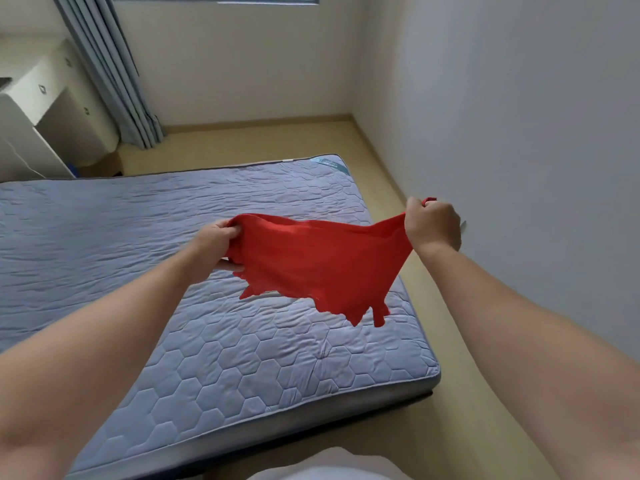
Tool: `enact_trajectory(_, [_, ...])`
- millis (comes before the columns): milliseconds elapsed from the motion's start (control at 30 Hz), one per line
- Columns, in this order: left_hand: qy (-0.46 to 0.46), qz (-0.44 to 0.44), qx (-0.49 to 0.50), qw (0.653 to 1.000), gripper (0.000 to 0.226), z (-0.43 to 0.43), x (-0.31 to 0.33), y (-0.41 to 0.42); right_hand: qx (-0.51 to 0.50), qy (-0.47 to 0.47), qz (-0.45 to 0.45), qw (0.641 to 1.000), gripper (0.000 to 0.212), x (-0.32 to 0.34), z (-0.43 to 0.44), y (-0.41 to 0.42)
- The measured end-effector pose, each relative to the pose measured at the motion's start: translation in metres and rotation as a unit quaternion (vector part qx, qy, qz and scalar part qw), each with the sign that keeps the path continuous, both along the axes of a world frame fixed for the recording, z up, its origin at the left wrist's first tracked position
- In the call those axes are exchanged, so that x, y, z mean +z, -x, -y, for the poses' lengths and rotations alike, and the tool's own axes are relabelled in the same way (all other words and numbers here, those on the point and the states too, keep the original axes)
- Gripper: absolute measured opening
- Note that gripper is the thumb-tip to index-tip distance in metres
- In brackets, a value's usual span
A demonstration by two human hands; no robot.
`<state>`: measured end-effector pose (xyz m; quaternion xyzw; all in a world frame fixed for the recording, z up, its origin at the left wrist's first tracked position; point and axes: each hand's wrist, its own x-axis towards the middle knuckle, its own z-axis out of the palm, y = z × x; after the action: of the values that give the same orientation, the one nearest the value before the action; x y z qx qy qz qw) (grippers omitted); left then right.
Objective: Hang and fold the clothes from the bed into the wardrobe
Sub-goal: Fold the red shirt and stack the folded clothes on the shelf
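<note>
**Red garment stretched between two hands over the bed**

The red garment (322, 265) is held up over the near right part of the bed (156, 230). Its uneven lower edge hangs toward the quilted grey-blue mattress cover; contact cannot be judged. The left hand (218, 244) has fingers and thumb curled into one upper corner. The right hand (431, 225), held higher, has its grip closed as a fist round the bunched opposite corner. A plain wall (519, 133) stands near the right hand, with a strip of floor (446, 306) between it and the bed. At far left, a white drawer unit (52, 95) stands beside a grey-blue curtain (114, 71).
</note>
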<state>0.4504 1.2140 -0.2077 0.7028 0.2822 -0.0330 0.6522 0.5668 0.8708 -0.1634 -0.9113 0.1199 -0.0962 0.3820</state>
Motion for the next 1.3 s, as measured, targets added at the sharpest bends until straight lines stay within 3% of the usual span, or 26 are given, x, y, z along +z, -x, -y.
enact_trajectory(100, [-0.006, -0.062, -0.074, 0.995, 0.021, -0.002, -0.005, 0.002, 0.041, 0.066, -0.012, 0.997, 0.037, -0.004, -0.007, 0.002])
enact_trajectory(233, [0.008, -0.142, -0.158, 0.977, 0.021, -0.005, -0.013, 0.008, 0.091, -0.026, -0.069, 0.993, 0.033, -0.014, -0.018, 0.002])
enact_trajectory(300, [-0.021, -0.186, -0.188, 0.964, 0.021, -0.008, -0.017, 0.008, 0.107, -0.021, -0.099, 0.989, 0.032, -0.019, -0.021, 0.001])
enact_trajectory(400, [-0.098, -0.227, -0.182, 0.952, 0.009, -0.013, -0.025, 0.004, 0.137, 0.005, -0.140, 0.981, 0.033, -0.027, -0.023, -0.003])
enact_trajectory(533, [-0.157, -0.243, -0.172, 0.942, 0.017, -0.014, -0.037, -0.005, 0.158, 0.065, -0.166, 0.971, 0.033, -0.040, -0.022, -0.019])
enact_trajectory(633, [-0.189, -0.219, -0.130, 0.948, 0.023, -0.011, -0.044, -0.016, 0.161, 0.089, -0.178, 0.967, 0.032, -0.048, -0.024, -0.038])
enact_trajectory(733, [-0.221, -0.180, -0.014, 0.958, 0.026, -0.017, -0.050, -0.026, 0.152, 0.071, -0.169, 0.971, 0.030, -0.055, -0.026, -0.059])
enact_trajectory(967, [-0.297, -0.159, 0.147, 0.930, 0.038, -0.028, -0.046, -0.051, 0.181, 0.049, -0.121, 0.975, 0.035, -0.055, -0.044, -0.118])
enact_trajectory(1133, [-0.198, -0.017, 0.296, 0.934, 0.025, -0.040, -0.008, -0.083, 0.165, -0.003, -0.031, 0.986, 0.040, -0.036, -0.064, -0.145])
enact_trajectory(1300, [-0.310, 0.068, 0.302, 0.899, 0.029, -0.050, 0.019, -0.081, 0.118, -0.064, 0.061, 0.989, 0.036, -0.026, -0.072, -0.153])
